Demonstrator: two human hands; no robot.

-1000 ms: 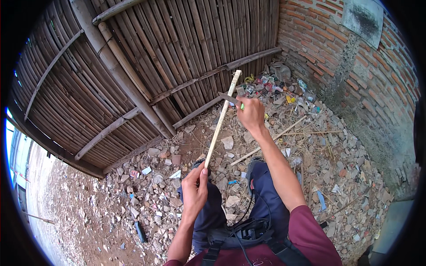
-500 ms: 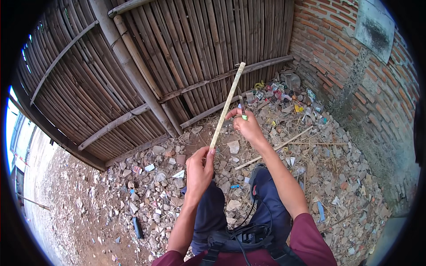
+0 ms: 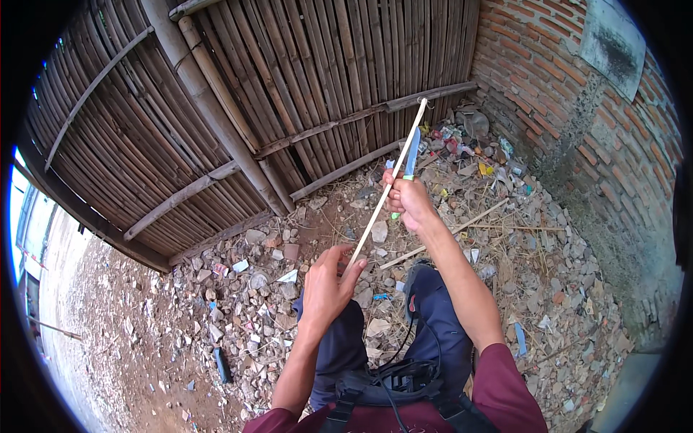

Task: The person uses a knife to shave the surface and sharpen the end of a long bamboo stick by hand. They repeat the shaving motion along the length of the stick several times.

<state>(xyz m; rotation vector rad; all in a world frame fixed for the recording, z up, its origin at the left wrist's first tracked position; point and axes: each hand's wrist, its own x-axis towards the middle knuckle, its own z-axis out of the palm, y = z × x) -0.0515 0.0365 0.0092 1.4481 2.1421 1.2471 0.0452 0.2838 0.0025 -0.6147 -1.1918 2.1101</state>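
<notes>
1. Between the thumb and fingers of the left hand [image 3: 326,292], loosely curved: near end of a pale strip [image 3: 374,218]. Can't tell if actually gripped.
2. Probably super light and fairly stiff, maybe a bit springy. Best pinched right around that near end, IMO; watch for splinters along the edges.
3. Farther out, closed in the right hand [image 3: 411,202]: green-handled knife [image 3: 413,153], blade pointing away, just beside the pale strip.
4. Looks long, skinny, straight, creamy, kinda bamboo-ish. Slants from left hand past right, ending in wispy curls.
</notes>
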